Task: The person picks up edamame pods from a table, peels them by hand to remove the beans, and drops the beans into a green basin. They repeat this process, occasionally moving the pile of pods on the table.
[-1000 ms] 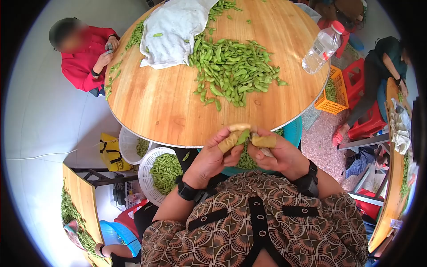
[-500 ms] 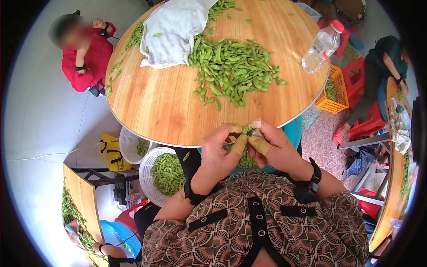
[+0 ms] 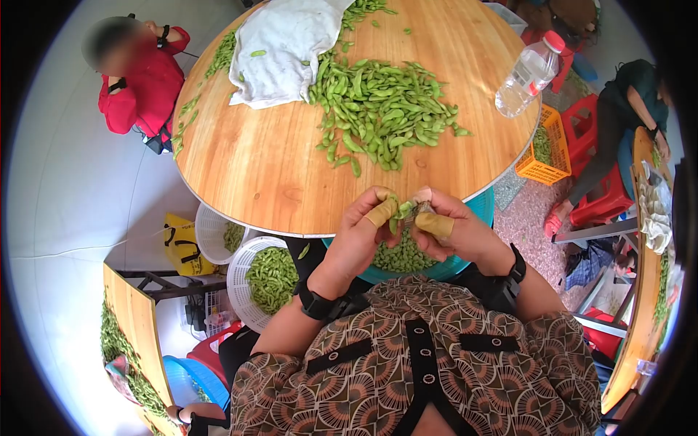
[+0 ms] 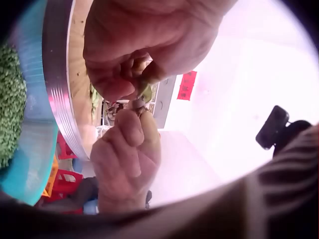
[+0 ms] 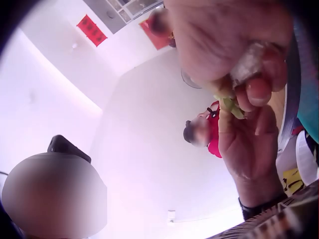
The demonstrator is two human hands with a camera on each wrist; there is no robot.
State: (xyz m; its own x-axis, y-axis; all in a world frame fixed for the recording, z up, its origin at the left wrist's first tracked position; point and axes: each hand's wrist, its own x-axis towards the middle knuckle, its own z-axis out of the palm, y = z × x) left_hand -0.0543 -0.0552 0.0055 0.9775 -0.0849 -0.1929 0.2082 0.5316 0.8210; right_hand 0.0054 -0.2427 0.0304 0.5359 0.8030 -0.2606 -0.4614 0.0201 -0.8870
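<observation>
A green pod (image 3: 401, 211) is pinched between the thumb and fingers of my left hand (image 3: 356, 236), over the teal basin (image 3: 480, 211) at the table's near edge. My right hand (image 3: 465, 232) meets it from the right, thumb and fingers closed on the pod's other end. Coverings wrap several fingertips. In the right wrist view the pod (image 5: 232, 107) shows between both hands, and a clear, crinkled piece (image 5: 249, 62) lies in the curled fingers of my right hand (image 5: 234, 45). Shelled beans (image 3: 402, 256) fill the basin below.
Beyond the hands, a pile of pods (image 3: 385, 109) lies on the round table (image 3: 276, 189), beside a white cloth (image 3: 280, 54) and a plastic bottle (image 3: 525, 76). White baskets (image 3: 243, 298) stand lower left. A person in red (image 3: 149, 83) is at the far left.
Both hands have shifted slightly, and the pod between them shows more than half a second ago. The person in red has raised both hands toward the head.
</observation>
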